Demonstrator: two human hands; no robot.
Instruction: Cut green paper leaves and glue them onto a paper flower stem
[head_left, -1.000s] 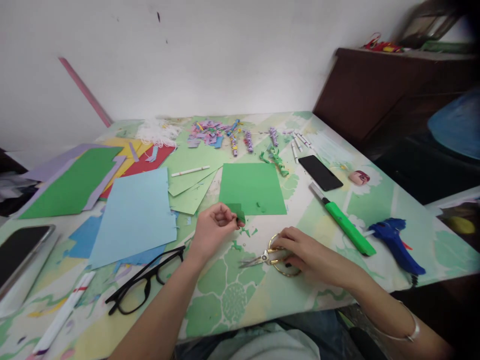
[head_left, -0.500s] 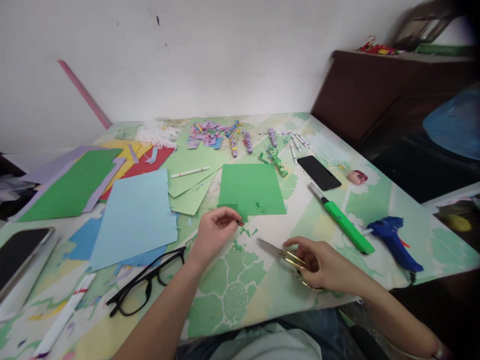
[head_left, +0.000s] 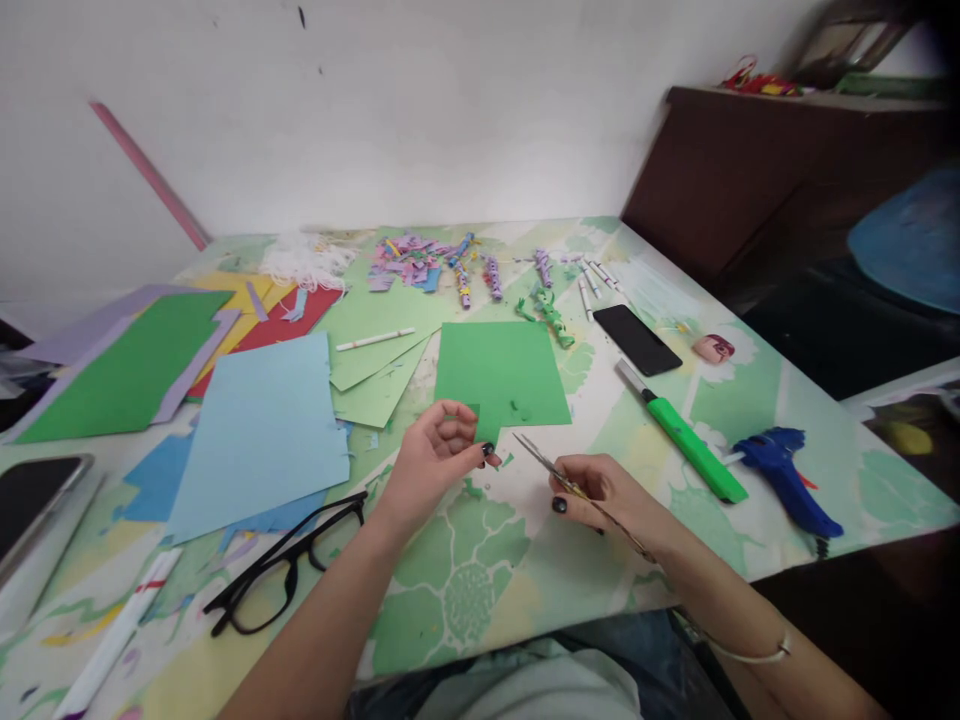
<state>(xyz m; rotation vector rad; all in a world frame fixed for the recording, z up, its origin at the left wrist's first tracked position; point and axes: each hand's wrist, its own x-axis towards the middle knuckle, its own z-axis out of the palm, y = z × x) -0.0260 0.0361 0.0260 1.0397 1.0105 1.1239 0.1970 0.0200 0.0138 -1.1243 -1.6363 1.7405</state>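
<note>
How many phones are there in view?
2: the right-hand phone, beyond the green cutter, and the left-hand phone, cut off by the picture's left edge. The papers might hide others.

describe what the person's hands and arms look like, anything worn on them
Both the left hand and right hand are ungloved, with dark polish showing on the thumbnails. No sleeve shows on either forearm. A thin, pale, metallic-looking bracelet circles the right forearm; none shows on the left. No rings or markings can be made out.
</note>
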